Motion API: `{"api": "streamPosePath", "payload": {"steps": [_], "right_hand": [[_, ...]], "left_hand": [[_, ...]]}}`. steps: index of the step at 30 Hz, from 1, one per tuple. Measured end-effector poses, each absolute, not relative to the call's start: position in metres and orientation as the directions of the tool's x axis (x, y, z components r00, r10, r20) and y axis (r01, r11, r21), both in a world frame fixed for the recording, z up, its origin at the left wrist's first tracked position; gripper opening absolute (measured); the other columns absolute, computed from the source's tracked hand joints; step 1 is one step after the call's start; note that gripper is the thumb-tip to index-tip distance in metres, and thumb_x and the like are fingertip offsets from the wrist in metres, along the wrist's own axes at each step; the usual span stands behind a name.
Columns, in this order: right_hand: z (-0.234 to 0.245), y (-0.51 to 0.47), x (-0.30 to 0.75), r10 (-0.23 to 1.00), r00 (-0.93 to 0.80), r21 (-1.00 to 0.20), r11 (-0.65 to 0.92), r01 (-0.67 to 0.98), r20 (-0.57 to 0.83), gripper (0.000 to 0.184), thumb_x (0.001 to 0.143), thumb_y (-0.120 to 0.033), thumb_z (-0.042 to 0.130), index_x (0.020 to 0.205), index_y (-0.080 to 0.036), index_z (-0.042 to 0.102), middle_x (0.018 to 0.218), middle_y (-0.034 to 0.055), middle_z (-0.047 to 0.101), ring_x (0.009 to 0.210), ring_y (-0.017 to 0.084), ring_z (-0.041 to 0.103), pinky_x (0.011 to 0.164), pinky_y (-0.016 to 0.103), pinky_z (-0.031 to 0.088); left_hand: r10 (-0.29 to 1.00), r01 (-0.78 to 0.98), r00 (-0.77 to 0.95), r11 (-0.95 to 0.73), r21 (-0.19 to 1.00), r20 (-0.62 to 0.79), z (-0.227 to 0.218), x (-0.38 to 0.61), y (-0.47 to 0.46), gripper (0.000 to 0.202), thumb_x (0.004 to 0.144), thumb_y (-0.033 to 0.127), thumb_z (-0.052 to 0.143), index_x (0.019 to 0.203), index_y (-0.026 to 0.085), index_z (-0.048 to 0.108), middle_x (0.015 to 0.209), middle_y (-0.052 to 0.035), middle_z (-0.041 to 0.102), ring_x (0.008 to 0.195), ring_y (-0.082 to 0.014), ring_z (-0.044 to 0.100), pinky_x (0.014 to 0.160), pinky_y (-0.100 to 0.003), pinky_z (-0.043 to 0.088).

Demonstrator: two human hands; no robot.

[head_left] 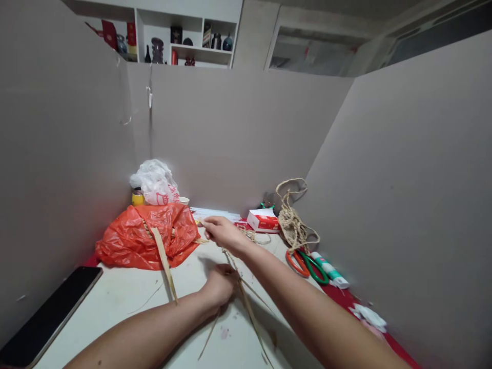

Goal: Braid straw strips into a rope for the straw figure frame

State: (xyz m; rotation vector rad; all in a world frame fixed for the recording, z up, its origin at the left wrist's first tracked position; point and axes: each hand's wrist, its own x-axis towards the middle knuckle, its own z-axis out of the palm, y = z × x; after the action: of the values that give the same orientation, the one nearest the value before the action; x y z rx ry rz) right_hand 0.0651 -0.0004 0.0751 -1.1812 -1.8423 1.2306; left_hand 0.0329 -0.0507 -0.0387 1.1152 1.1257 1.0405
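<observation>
My left hand (222,283) is closed around a bundle of dry straw strips (249,308) low over the white tabletop. Loose ends of the strips fan out below it toward the near edge, and a thin twisted length runs up under my right wrist. Farther forward, my right hand (223,233) is closed in a pinch beside the orange-red plastic bag (115,241). What lies between its fingertips is too small to make out. A broad straw strip (163,256) hangs out of the bag onto the table, left of my hands.
A phone (54,312) lies at the left edge. Behind the bag stand a white plastic bag (154,179) and a yellow jar (137,197). To the right are a red-and-white box (264,221), coiled rope (292,225), orange (296,263) and green handles (315,269), and a white-green tube (330,270). Grey partitions surround the table.
</observation>
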Motion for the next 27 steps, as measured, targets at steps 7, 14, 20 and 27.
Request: {"api": "streamPosePath", "payload": {"steps": [7, 14, 20, 27], "right_hand": [[0.037, -0.032, 0.19, 0.938, -0.26, -0.953, -0.162, 0.257, -0.23, 0.028, 0.068, -0.038, 0.065, 0.076, -0.016, 0.05, 0.072, 0.0033, 0.065, 0.056, 0.009, 0.052, 0.049, 0.019, 0.034], [-0.005, -0.063, 0.194, 0.952, -0.21, -0.971, -0.202, 0.126, -0.225, 0.034, 0.06, -0.04, 0.074, 0.069, -0.014, 0.054, 0.059, -0.003, 0.054, 0.05, 0.006, 0.041, 0.049, 0.02, 0.031], [-0.011, -0.064, 0.175, 0.95, -0.189, -0.968, -0.242, 0.061, -0.25, 0.028, 0.06, -0.031, 0.072, 0.062, -0.015, 0.049, 0.054, -0.0022, 0.056, 0.046, 0.006, 0.043, 0.048, 0.02, 0.033], [-0.014, -0.06, 0.174, 0.954, -0.146, -0.965, -0.261, 0.034, -0.263, 0.023, 0.06, -0.021, 0.066, 0.069, -0.017, 0.045, 0.044, -0.0053, 0.053, 0.038, 0.007, 0.045, 0.04, 0.019, 0.037]], "left_hand": [[0.952, -0.044, 0.193, 0.251, 0.967, -0.238, -0.027, 0.029, -0.057, 0.016, 0.079, 0.021, 0.049, 0.064, 0.016, 0.048, 0.04, 0.0084, 0.037, 0.033, -0.003, 0.022, 0.04, -0.019, 0.016], [0.94, -0.059, 0.236, 0.268, 0.962, -0.248, -0.025, 0.027, -0.057, 0.017, 0.076, 0.031, 0.051, 0.066, 0.017, 0.047, 0.04, 0.0089, 0.036, 0.031, -0.0033, 0.021, 0.037, -0.019, 0.013], [0.937, -0.014, 0.246, 0.259, 0.966, -0.248, -0.022, 0.025, -0.057, 0.011, 0.072, 0.027, 0.051, 0.067, 0.018, 0.047, 0.042, 0.0088, 0.038, 0.031, -0.0033, 0.022, 0.034, -0.018, 0.013], [0.933, 0.001, 0.272, 0.246, 0.969, -0.237, -0.021, 0.025, -0.057, 0.018, 0.074, 0.033, 0.052, 0.067, 0.018, 0.047, 0.042, 0.0079, 0.04, 0.032, -0.0035, 0.023, 0.034, -0.018, 0.014]]}}
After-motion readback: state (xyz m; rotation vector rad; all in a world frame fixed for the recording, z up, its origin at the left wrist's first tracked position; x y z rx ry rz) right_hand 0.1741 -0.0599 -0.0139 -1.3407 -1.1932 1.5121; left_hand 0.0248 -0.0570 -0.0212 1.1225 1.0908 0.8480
